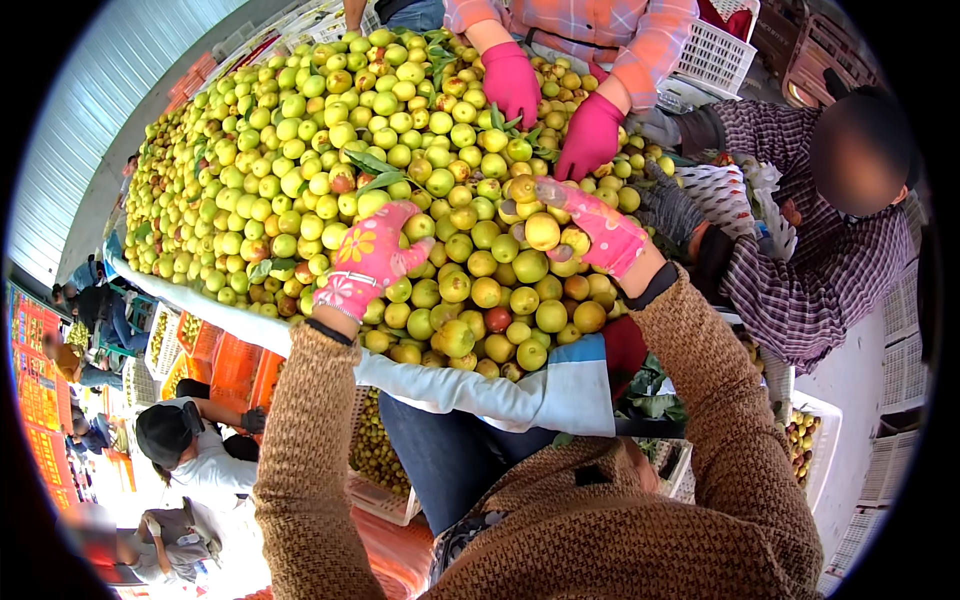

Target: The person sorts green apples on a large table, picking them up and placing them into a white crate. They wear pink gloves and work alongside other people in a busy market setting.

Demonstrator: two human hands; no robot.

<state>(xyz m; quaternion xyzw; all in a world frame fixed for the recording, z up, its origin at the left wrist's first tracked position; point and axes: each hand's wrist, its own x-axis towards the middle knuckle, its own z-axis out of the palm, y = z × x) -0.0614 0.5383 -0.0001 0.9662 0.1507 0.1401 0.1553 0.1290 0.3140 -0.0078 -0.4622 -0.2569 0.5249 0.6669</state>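
Observation:
A large heap of yellow-green jujubes (300,180), some with brown or reddish patches, covers the table in front of me. My left hand (372,258), in a pink flowered glove, rests on the near part of the heap. Its thumb stands apart from the fingers, and I see no fruit in it. To the right, my right hand (605,232), in a matching glove, is turned partly palm-up. Its fingers curl around a few jujubes, among them a yellowish jujube (542,232). Green leaves (374,170) lie on the heap between and beyond my hands.
Across the heap, a co-worker's bright pink gloves (588,135) reach into the fruit. At right, another person's grey glove (668,208) is near white foam netting (718,195). Pale cloth (480,392) lines the near edge. Crates (235,365) of fruit stand lower left.

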